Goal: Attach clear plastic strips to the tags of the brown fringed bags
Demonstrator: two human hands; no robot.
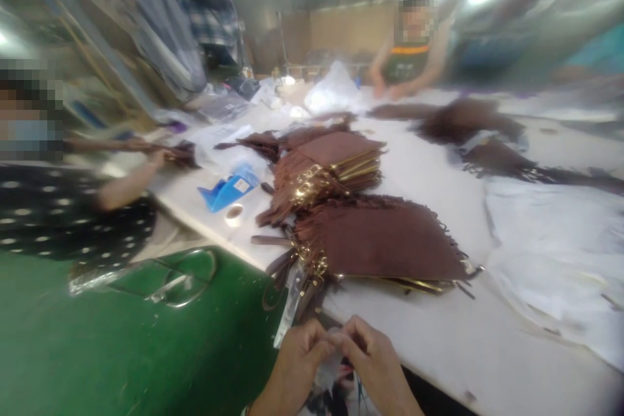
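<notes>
My left hand (pixel 303 359) and my right hand (pixel 369 356) are close together at the bottom centre, by the table's near edge. The fingers of both are bent, with thumbs and fingertips pinched near each other. What they pinch is too small and blurred to make out. Below them shows patterned clothing. Just beyond lies a stack of brown fringed pieces (pixel 390 240) with gold-coloured metal parts at its left side. Behind it sits a second brown stack (pixel 336 149) with gold edges.
A blue object (pixel 227 192) and a tape roll (pixel 234 213) lie left of the stacks. White sheets (pixel 556 247) cover the table's right side. One person (pixel 73 208) handles brown material at left; another person (pixel 407 68) stands across the table. A metal-framed stool (pixel 188 279) is at lower left.
</notes>
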